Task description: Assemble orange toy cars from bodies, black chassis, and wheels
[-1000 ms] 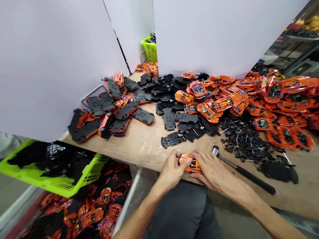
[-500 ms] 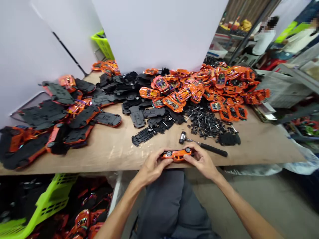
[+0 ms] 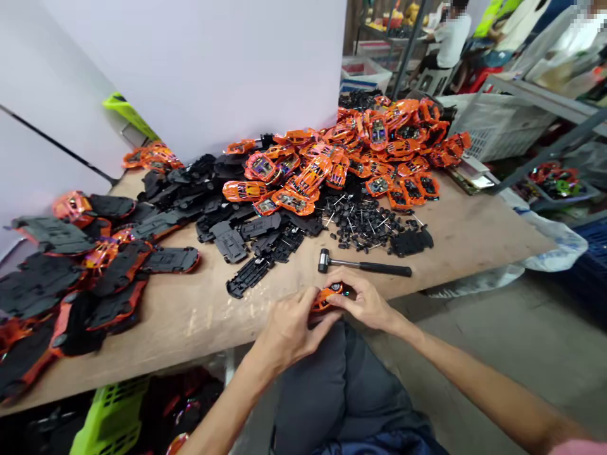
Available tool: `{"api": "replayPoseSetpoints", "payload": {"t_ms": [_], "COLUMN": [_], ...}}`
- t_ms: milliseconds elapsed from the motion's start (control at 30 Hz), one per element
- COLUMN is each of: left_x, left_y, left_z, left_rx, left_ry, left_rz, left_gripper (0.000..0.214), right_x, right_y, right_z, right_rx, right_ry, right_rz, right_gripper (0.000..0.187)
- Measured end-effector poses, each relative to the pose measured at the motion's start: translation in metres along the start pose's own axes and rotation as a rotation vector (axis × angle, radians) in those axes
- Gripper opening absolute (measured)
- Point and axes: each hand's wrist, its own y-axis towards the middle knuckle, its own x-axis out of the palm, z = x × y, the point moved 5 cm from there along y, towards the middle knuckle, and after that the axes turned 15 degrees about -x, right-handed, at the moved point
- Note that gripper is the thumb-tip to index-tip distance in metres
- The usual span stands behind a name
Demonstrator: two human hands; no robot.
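An orange toy car [image 3: 324, 299] is gripped between both hands just above the table's front edge. My left hand [image 3: 290, 323] wraps its left end and hides much of that side. On the other end, the fingers and thumb of my right hand [image 3: 356, 299] close around the body near a visible wheel. A hammer [image 3: 365, 264] with a black handle lies right behind the hands. Farther back are loose wheels and axles [image 3: 358, 221] in a heap, and black chassis plates [image 3: 251, 273] lie to the left of the hammer.
Orange car bodies [image 3: 308, 174] are piled along the back of the wooden table [image 3: 190, 328]. Cars with black undersides [image 3: 118, 268] cover the left side. A green crate [image 3: 114, 414] stands below the table. A white basket [image 3: 497, 120] and a seated person [image 3: 453, 38] are beyond, at right.
The camera view has turned to the right. My left hand has wrapped farther over the toy car, covering more of it, and the car appears tilted. Both hands still hold it.
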Motion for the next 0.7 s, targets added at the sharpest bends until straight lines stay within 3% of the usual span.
{"api": "replayPoseSetpoints", "payload": {"t_ms": [100,233,367,433,500,633,700], "left_x": [0.009,0.02,0.019,0.013,0.002,-0.01,0.0], "left_y": [0.004,-0.001,-0.003,-0.003,-0.005,-0.016,-0.018], "left_z": [0.009,0.003,-0.005,-0.002,0.002,0.007,0.006], "left_rx": [-0.012,-0.036,-0.071,-0.078,-0.126,-0.313,-0.372], "left_ry": [0.21,0.116,0.056,0.043,-0.076,-0.503,-0.759], "left_rz": [0.155,0.279,0.261,0.211,0.22,0.32,0.304], "left_gripper": [0.016,0.013,0.014,0.019,0.023,0.038,0.048], "right_x": [-0.003,0.0,0.007,0.008,0.004,-0.002,0.006], "right_y": [-0.003,-0.013,-0.024,-0.024,-0.022,-0.025,-0.027], "right_z": [0.003,0.011,0.006,-0.002,-0.012,-0.024,-0.019], "right_rx": [0.003,0.03,0.024,0.007,-0.014,-0.03,-0.021], "right_ry": [0.022,-0.024,-0.173,-0.182,-0.141,-0.038,-0.027], "right_rz": [0.055,0.154,0.36,0.379,0.355,0.338,0.333], "right_gripper": [0.023,0.032,0.019,0.019,0.029,0.081,0.08]}}
